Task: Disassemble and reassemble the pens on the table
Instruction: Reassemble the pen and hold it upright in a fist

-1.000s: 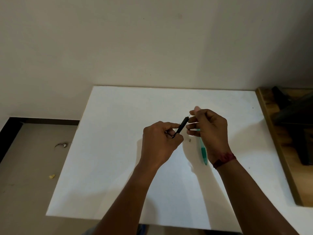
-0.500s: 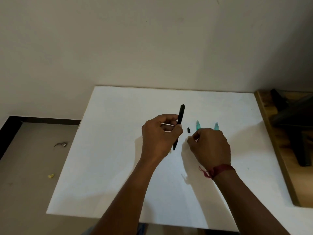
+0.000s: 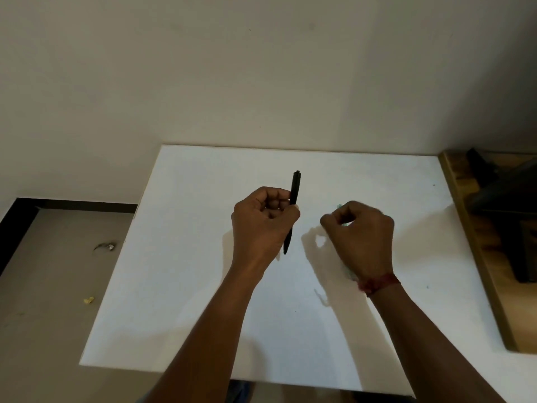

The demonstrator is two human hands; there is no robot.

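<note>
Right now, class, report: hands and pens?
Left hand grips black pen mid-barrel. Right hand curled over green pen, blurred, grip unclear. Nothing blocks them.

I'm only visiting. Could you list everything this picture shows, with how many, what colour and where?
Table: one, white, against the wall.
Black pen: one, black, nearly upright, gripped by the left hand.
Green pen part: at least one, green, blurred, at the fingers of the right hand; held or not, unclear.
Wooden surface: one, brown, right of the table, something dark on it.
Grey scrap: one, grey, floor left of the table.
Yellow scrap: one, yellow, same floor, nearer.
Wrist thread: one, red, right wrist.
Left hand: one, over the table's middle.
Right hand: one, fingers curled, over the table.
</note>
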